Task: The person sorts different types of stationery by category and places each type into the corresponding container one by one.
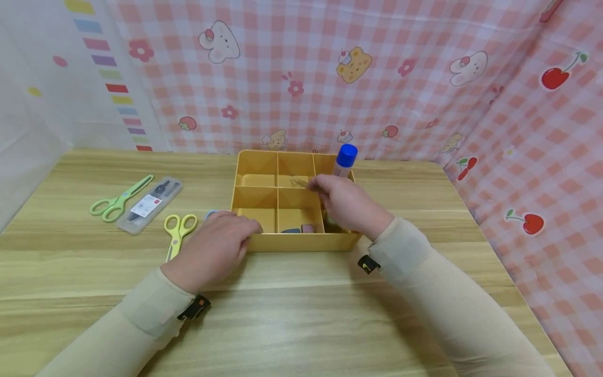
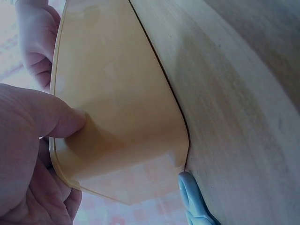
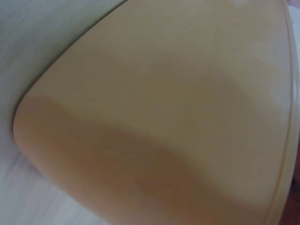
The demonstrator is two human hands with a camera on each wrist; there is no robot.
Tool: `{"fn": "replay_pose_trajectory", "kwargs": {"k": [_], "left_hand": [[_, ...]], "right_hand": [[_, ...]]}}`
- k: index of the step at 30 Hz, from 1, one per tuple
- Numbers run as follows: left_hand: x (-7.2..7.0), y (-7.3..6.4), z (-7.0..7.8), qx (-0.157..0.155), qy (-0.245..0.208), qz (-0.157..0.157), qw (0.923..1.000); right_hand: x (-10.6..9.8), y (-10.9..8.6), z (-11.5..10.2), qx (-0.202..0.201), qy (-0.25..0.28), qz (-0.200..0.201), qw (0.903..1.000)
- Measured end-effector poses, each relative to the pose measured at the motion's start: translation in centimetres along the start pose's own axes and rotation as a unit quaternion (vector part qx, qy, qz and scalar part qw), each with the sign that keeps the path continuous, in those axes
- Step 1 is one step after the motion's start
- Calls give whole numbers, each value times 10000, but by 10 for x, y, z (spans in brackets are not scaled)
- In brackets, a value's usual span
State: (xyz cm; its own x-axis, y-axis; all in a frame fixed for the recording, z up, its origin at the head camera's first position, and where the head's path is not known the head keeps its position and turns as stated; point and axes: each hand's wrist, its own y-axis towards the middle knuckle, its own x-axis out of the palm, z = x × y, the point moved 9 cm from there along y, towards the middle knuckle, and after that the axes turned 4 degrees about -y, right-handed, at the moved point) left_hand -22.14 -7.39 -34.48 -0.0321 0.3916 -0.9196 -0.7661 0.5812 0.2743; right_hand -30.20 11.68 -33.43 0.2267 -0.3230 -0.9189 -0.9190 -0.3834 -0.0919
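Observation:
A yellow divided box (image 1: 301,243) stands on the table. My left hand (image 1: 212,250) grips its front left corner; in the left wrist view the thumb (image 2: 63,123) presses the outer wall and the fingers curl behind the rim. My right hand (image 1: 350,203) reaches over the box's right side, its fingertips pinching a thin, pale, see-through-looking piece (image 1: 300,183) above the back middle compartment; its kind I cannot tell. A blue-capped glue stick (image 1: 346,158) stands in the back right compartment, partly behind that hand. A pink block (image 1: 307,229) and a dark grey-blue piece (image 1: 291,231) lie in the front middle compartment.
Left of the box lie green scissors (image 1: 121,201), a clear case (image 1: 149,205) holding a compass, and yellow scissors (image 1: 177,233) partly under the left forearm. A light-blue looped handle (image 2: 191,194) lies beside the box's left side. A pink checked cloth (image 1: 301,63) hangs behind.

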Motion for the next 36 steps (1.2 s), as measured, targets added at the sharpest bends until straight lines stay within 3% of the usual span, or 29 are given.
{"fn": "replay_pose_trajectory", "kwargs": {"k": [7,13,19,24,28,36], "left_hand": [[2,0,-1,-55,5,-26,10000],[2,-1,-2,-60,-6,-13,10000],[2,-1,-2,-41,-31,1,10000],[1,-1,-1,3,-38,42,10000],[1,-1,-1,25,7,71,10000],[1,-1,0,26,3,73,10000]], "right_hand": [[-9,-10,2,-75,-44,119,9999],[-32,-22,10,-187,87,622,9979],[-62,-34,35,169,188,1256,9918],[-77,-45,56,532,-8,1515,9870],[-80,-49,72,894,-171,1412,9858],[-71,-47,103,1447,-405,824,9852]]}}
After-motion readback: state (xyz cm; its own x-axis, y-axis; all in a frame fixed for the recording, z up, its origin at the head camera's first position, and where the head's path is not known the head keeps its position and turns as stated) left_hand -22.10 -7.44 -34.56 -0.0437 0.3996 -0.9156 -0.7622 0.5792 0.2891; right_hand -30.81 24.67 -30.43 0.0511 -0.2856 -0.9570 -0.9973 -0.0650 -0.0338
